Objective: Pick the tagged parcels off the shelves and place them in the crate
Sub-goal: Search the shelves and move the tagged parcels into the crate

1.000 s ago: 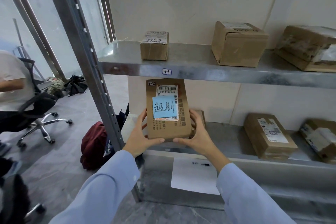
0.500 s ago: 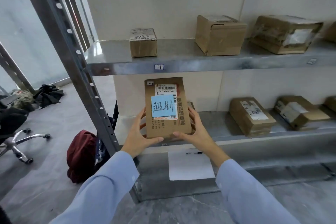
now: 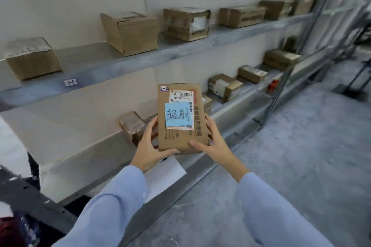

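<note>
The tagged parcel (image 3: 178, 140) is up in the air, upright, its face turned to the camera, a blue note (image 3: 177, 114) with handwriting stuck over its shipping label (image 3: 181, 94). Both hands are on its lower half. The left hand (image 3: 149, 144) grips the left edge, thumb laid across the front near the bottom, fingers curled round behind. The right hand (image 3: 214, 140) clasps the right edge the same way, thumb pressed on the lower front. So the parcel stands between the two palms, most of it rising above them. Just behind the left hand a small box (image 3: 132, 124) sits on the lower shelf (image 3: 236, 104). Above, the upper shelf (image 3: 140, 62) carries a row of brown boxes (image 3: 130, 32). A white sheet (image 3: 166, 172) lies below the hands.
</note>
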`<control>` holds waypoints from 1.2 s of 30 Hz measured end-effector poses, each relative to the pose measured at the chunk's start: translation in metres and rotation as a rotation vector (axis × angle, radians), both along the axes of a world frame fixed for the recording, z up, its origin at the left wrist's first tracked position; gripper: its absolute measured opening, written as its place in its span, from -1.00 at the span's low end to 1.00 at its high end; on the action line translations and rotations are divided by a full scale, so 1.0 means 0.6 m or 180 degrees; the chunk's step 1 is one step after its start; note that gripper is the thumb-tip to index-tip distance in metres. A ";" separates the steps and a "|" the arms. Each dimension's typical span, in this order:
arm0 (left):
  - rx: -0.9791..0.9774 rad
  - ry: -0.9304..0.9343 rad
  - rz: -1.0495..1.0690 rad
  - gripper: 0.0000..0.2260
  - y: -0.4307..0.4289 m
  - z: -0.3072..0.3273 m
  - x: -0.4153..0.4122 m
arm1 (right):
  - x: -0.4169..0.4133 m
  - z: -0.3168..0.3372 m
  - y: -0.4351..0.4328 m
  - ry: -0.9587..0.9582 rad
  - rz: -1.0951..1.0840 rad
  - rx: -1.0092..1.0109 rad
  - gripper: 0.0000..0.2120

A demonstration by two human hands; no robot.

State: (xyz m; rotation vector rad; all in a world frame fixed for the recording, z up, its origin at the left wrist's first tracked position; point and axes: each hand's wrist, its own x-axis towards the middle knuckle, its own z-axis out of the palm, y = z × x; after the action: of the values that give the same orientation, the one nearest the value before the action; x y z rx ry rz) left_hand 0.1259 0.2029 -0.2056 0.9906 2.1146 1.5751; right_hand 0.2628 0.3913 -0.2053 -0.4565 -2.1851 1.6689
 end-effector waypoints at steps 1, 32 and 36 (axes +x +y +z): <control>0.0025 -0.0009 -0.0128 0.02 0.026 0.001 0.010 | 0.023 0.002 0.017 0.0003 -0.0142 0.0007 -0.06; -0.0031 -0.0319 -0.2730 -0.03 0.828 -0.038 0.703 | 0.863 -0.042 0.548 -0.0160 -0.2705 -0.0267 -0.10; -0.0157 -0.0401 -0.3008 -0.07 0.914 -0.050 0.780 | 0.939 -0.057 0.604 -0.0225 -0.2907 -0.0303 -0.09</control>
State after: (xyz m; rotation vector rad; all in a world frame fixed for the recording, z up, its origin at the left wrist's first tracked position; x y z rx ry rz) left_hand 0.5940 0.7513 -0.2358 1.5043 1.2464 1.0396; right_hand 0.8265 0.7538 -0.2397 -1.3068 -1.5274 1.2241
